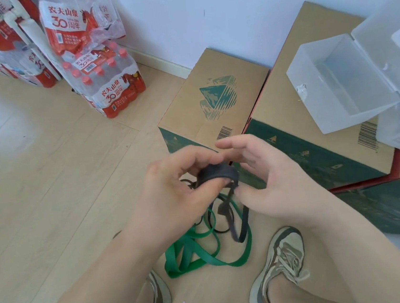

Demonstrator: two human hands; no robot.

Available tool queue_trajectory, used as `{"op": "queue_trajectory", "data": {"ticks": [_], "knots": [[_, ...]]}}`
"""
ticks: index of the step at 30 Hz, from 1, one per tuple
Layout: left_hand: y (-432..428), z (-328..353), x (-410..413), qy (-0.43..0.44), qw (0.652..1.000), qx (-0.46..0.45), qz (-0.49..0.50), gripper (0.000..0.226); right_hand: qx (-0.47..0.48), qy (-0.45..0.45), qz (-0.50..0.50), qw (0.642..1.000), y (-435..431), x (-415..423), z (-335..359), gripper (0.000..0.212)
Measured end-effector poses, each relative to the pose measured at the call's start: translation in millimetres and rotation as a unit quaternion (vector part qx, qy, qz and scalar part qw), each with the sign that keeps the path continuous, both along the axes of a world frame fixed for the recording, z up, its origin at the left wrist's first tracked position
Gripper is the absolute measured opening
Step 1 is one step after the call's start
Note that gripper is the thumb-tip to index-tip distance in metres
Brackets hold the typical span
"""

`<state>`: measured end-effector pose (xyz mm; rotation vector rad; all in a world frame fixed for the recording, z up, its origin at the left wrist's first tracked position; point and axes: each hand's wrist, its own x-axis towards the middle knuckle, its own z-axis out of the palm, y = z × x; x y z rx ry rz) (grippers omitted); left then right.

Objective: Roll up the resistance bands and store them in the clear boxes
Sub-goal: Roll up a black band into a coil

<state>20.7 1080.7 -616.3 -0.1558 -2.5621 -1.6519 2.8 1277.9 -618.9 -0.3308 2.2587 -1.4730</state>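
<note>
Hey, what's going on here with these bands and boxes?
A person is rolling a dark grey resistance band into a coil. The left hand grips the coil; the right hand sits beside it, fingers loose, thumb by the trailing strap. A green resistance band lies unrolled on the floor. The open clear plastic box on the cardboard carton looks empty.

The floor (pixel 37 194) is light wood-look laminate. Shrink-wrapped packs of bottled water (pixel 109 87) stand on it at the upper left, near the wall. Two cardboard cartons stand side by side against the wall: a smaller carton (pixel 212 95) and a larger carton (pixel 310 39). A green resistance band (pixel 176 256) lies in loose loops on the floor between two shoes, the left shoe (pixel 158 295) and the right shoe (pixel 281 261).
</note>
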Motion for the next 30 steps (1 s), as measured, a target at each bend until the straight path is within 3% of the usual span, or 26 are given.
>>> {"op": "queue_trajectory", "data": {"ticks": [5, 9, 11, 13, 16, 19, 24, 30], "knots": [[-4, -1, -3, -0.05, 0.994, 0.096, 0.024, 0.036, -0.057, 0.027, -0.028, 0.998, -5, -2, 3, 0.054], [-9, 1, -3, -0.077, 0.992, 0.093, -0.04, 0.04, -0.057, 0.022, -0.046, 0.997, -6, 0, 1, 0.039], [-14, -7, -5, -0.108, 0.989, 0.052, -0.087, 0.049, -0.051, 0.016, -0.035, 0.998, -6, 3, -1, 0.035], [-17, -20, -5, -0.139, 0.98, -0.051, -0.132, 0.052, -0.059, 0.02, -0.035, 0.997, -7, 4, -1, 0.031], [-21, -36, -3, -0.186, 0.952, -0.185, -0.159, 0.027, -0.077, 0.023, -0.056, 0.995, -7, 3, 2, 0.028], [-27, -40, -3, -0.206, 0.957, -0.149, -0.142, 0.02, -0.079, 0.021, -0.085, 0.993, 0, -2, 4, 0.03], [-10, -31, -1, -0.149, 0.981, -0.05, -0.117, 0.052, -0.13, -0.03, -0.117, 0.984, -12, 4, 2, 0.031], [-1, -35, -2, -0.128, 0.987, -0.044, -0.088, 0.024, -0.146, -0.008, -0.097, 0.985, -10, 2, 0, 0.03]]}}
